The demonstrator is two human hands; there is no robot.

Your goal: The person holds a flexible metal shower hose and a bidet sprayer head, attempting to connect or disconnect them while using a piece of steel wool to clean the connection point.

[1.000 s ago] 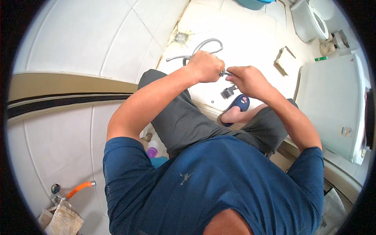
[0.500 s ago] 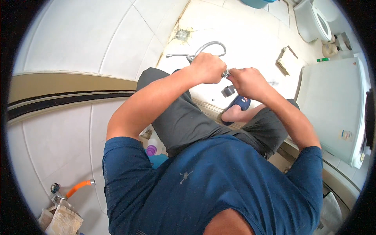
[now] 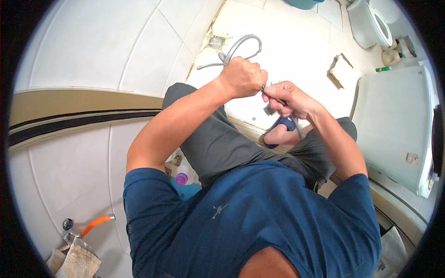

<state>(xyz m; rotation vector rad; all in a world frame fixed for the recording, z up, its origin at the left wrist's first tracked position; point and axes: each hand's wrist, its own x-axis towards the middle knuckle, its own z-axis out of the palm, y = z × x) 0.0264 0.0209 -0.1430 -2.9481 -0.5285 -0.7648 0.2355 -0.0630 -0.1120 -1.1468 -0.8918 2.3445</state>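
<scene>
Right hand [image 3: 287, 99] rolled over since the earlier frame, its curled fingers now showing

Beneath it, a grey ribbed strand [image 3: 296, 126] has come into sight beside the slipper [image 3: 285, 122]. From where I stand, the metal fitting [image 3: 263, 88] lies between this and the left hand [image 3: 244, 78], above the floor [image 3: 301, 46]; the looped hose [image 3: 237, 45] lies beyond. Left: clenched round the fitting, knuckles up, forearm slanting in. Right: thumb and forefinger closed narrowly at the fitting's side, remaining fingers curled loosely. Step in hand, as judged: turning a joint; the next move seems to call for a steady left hold and a fresh right grip.
</scene>
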